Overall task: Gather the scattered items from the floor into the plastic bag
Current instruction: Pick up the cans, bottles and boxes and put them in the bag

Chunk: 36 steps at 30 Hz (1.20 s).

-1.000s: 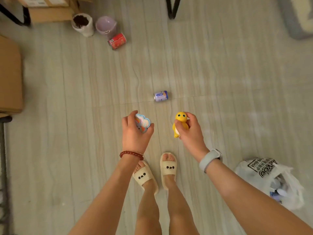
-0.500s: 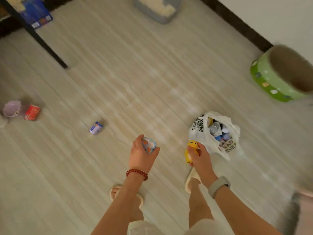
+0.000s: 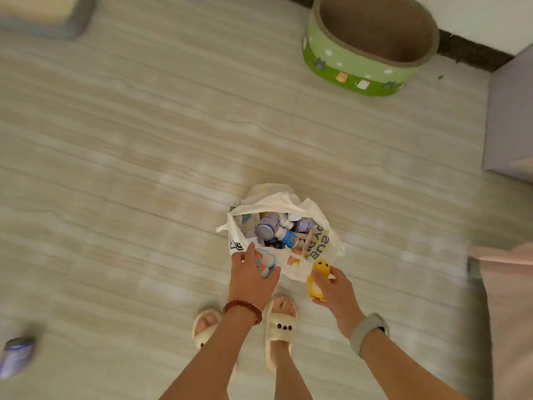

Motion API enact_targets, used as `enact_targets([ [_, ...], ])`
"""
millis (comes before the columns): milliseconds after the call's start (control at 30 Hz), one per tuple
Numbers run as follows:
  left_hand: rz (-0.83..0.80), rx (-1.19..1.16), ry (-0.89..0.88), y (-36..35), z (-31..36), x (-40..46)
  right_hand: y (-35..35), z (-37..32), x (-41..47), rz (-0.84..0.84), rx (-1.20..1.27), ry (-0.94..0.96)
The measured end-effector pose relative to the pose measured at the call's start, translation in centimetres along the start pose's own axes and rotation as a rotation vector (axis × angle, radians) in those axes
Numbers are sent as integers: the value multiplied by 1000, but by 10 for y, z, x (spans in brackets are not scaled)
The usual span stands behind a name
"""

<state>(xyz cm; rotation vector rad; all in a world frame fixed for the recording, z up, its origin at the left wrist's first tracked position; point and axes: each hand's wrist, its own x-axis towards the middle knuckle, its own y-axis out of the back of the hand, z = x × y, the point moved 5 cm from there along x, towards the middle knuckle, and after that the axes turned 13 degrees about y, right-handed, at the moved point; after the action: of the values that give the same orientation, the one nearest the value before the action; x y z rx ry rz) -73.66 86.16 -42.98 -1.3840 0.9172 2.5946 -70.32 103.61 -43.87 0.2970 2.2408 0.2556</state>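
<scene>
While the camera looks straight down from head height, a pale wood-grain floor [image 3: 144,145] fills most of the view, with a wide bare stretch across the left and centre. Along the upper right edge runs a dark skirting strip under a white wall. Against it sits a round green tub [image 3: 346,67] with a brown inside, well apart from the person. A grey cushion-like pad [image 3: 43,18] lies in the upper left corner. A lilac box [image 3: 510,116] stands at the right edge, and below it a pinkish fabric surface [image 3: 507,298] runs down that side.

Near the centre, just ahead of the person's feet, a white plastic bag [image 3: 320,215] with black lettering sits open on the floor, holding small bottles and cans. Both feet wear cream slippers [image 3: 281,330].

At the bag's near rim, the left hand [image 3: 251,278], with a red bead bracelet, grips a small blue-edged flat toy [image 3: 264,262]. Just beside the bag's lower right edge, the right hand [image 3: 334,290], a grey band on its wrist, is curled round a yellow duck toy [image 3: 318,280].

At the far lower left, a small purple can [image 3: 16,356] lies blurred on the floor, well apart from the bag.
</scene>
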Motion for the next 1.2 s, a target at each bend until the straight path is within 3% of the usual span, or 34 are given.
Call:
enact_targets([
  [67, 0, 125, -47, -28, -1, 43, -8, 28, 46, 34, 97, -78],
  [200, 12, 527, -314, -88, -7, 128, -35, 83, 130, 76, 230, -108],
  [367, 63, 847, -512, -157, -8, 206, -47, 139, 216, 214, 155, -37],
  [467, 205, 948, -651, -186, -4, 231, -50, 153, 246, 189, 69, 9],
  [533, 221, 1095, -618, -197, -7, 241, -53, 156, 259, 132, -1, 53],
  [667, 49, 1286, -548, -207, -32, 250, -61, 154, 263, -32, -238, 125],
  [867, 80, 1297, -510, -180, -14, 234, -55, 128, 248, -144, -471, 227],
  [1200, 140, 756, -357, -61, 40, 131, -32, -10, 138, -177, -587, 408],
])
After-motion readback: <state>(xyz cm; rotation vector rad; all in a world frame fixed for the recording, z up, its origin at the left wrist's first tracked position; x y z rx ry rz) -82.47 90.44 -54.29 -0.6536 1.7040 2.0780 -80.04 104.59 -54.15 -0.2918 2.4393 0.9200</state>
